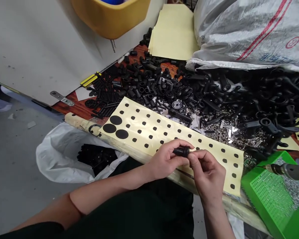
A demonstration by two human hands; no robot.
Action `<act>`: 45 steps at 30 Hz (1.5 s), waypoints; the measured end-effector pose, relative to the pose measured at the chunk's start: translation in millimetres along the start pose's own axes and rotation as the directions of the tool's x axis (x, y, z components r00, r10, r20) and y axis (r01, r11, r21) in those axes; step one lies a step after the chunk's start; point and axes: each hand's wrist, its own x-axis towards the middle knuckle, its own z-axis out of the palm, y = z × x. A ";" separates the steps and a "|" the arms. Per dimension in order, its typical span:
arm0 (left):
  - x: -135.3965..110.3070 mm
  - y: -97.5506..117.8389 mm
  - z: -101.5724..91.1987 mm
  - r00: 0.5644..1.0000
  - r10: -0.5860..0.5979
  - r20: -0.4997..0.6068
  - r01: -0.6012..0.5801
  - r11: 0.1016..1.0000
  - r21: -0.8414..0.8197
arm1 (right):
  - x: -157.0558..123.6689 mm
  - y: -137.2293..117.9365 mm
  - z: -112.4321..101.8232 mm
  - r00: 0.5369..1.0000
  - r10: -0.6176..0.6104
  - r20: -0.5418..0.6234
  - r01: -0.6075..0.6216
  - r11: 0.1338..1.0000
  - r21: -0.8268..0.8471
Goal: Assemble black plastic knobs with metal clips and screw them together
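Between thumb and fingers, my left hand (pixel 164 161) grips a small black cylindrical plastic part (pixel 181 151), which lies roughly sideways. My right hand (pixel 209 171) meets its right end, thumb and forefinger pinched together there. Whatever sits in that pinch is too small or hidden to make out. Beneath both hands lies a pale yellow sheet (pixel 149 127) of black stickers, mostly small rounded dots with several larger discs at its left end. Beyond the sheet spreads a heap of black plastic parts (pixel 149 86), with small shiny metal pieces (pixel 229 132) at its right.
A green basket (pixel 261 179) of screws stands at right, a power screwdriver (pixel 289 170) over it. A white bag (pixel 54 162) with black parts hangs below the table edge at left. A yellow bin (pixel 112 20), yellow sheets (pixel 175 33) and a large white sack (pixel 239 33) are behind.
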 end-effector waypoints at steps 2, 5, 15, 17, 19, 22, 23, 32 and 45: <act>-0.4 0.5 -0.8 0.999 0.034 0.017 -0.034 0.999 -0.004 | -1.5 -0.1 0.6 1.000 -0.009 -0.002 0.009 1.000 -0.003; -0.6 1.8 -1.5 0.998 0.046 0.051 -0.046 0.999 -0.004 | -2.0 0.5 0.4 1.000 -0.025 0.002 0.025 1.000 0.014; 5.0 -5.3 -0.2 0.997 -0.072 0.042 0.074 0.997 -0.038 | 1.2 3.6 -18.8 0.998 -0.032 -0.053 0.029 0.998 -0.048; 6.3 -7.1 0.8 0.992 -0.123 0.035 0.124 0.992 -0.005 | 2.6 4.2 -22.4 0.998 -0.059 -0.001 0.058 0.994 -0.095; 7.0 -7.0 1.9 0.991 -0.135 0.019 0.135 0.991 -0.012 | 4.1 5.9 -25.0 0.996 -0.081 0.033 0.084 0.989 -0.122; 7.1 -4.7 3.4 0.988 -0.150 0.028 0.150 0.988 -0.019 | 5.5 10.5 -26.3 0.999 -0.041 0.033 0.042 0.999 -0.025; 7.0 -4.0 3.8 0.987 -0.158 0.030 0.159 0.987 -0.017 | 5.4 12.4 -26.1 0.999 -0.008 0.031 0.007 0.999 0.031; 6.8 -11.4 6.3 0.992 -0.125 -0.017 0.126 0.983 0.130 | 0.6 17.0 -19.9 1.000 -0.002 -0.022 0.004 0.995 0.101; 3.9 -12.4 7.0 0.997 0.002 0.076 -0.034 0.906 0.421 | -3.7 20.3 -27.8 0.996 0.035 0.079 -0.046 0.990 0.133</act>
